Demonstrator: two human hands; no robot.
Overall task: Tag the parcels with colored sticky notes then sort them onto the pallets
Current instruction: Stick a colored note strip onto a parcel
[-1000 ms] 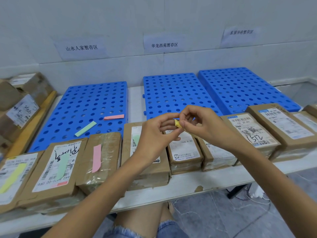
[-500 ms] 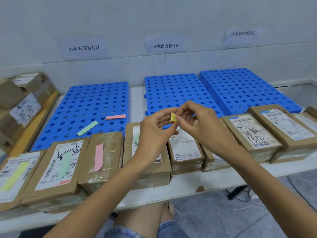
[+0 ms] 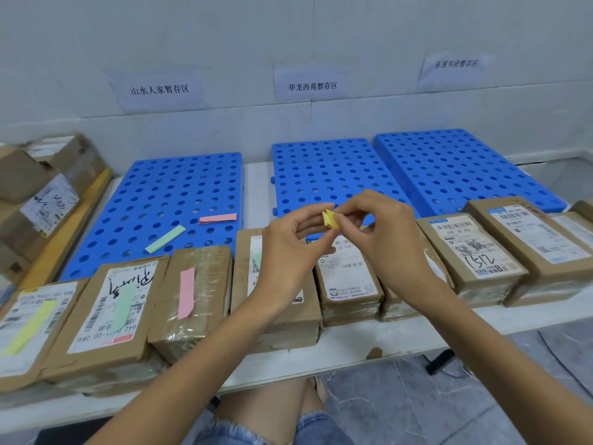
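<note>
Head view: yellow sticky notes end-on

Bare forearms, frayed denim shorts

Bright, even, cool light fills the scene and gives the white wall a bluish cast. Shadows are soft. A thin dark band lies under the parcels' front edges on the surface, and the floor beneath is dimmer. The clear tape on the pink-tagged parcel carries a faint sheen. Focus is best in the middle, where the left hand, the right hand and the yellow sticky notes they pinch look crisp, and the middle wall sign reads clearly. Wide-angle distortion bows the surface's near edge and stretches and smears the yellow-tagged parcel at far left.
</note>
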